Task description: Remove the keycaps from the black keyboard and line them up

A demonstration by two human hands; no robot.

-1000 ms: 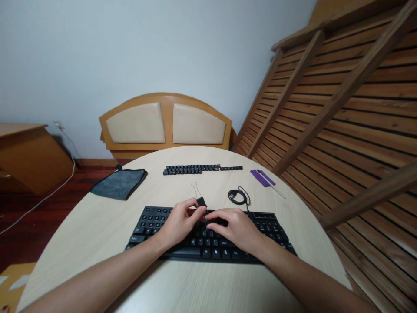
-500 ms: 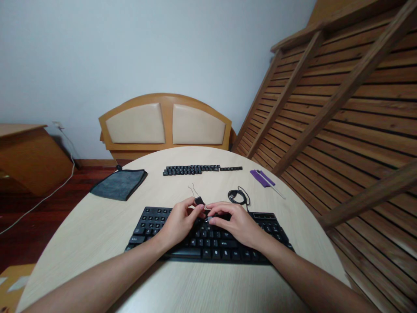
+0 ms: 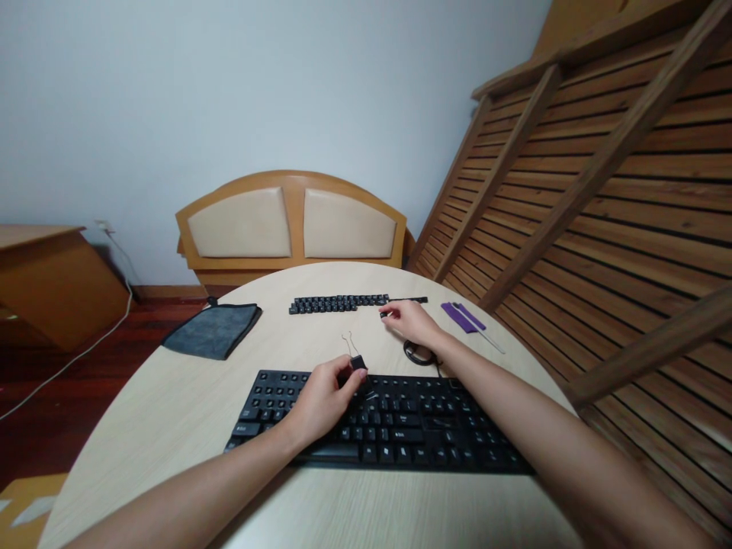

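My left hand is closed on a keycap puller, a black block with thin wire prongs pointing away from me. It hovers over the upper middle of a black keyboard, where several upper-left key positions show bare switches. My right hand pinches a small black keycap between thumb and fingertips. It is just in front of the rows of loose keycaps lined up at the far side of the table. The right forearm crosses above the keyboard's right part and hides some of it.
A coiled black cable lies behind the keyboard, partly under my right wrist. A grey cloth rests at the left of the round table. On the right are a purple cloth and a thin pale stick. Wooden slats lean beyond the right edge.
My right hand has left the keyboard and moved away from me to the loose keycaps, carrying a keycap. My left hand keeps the puller over the keyboard. The view has shifted slightly.
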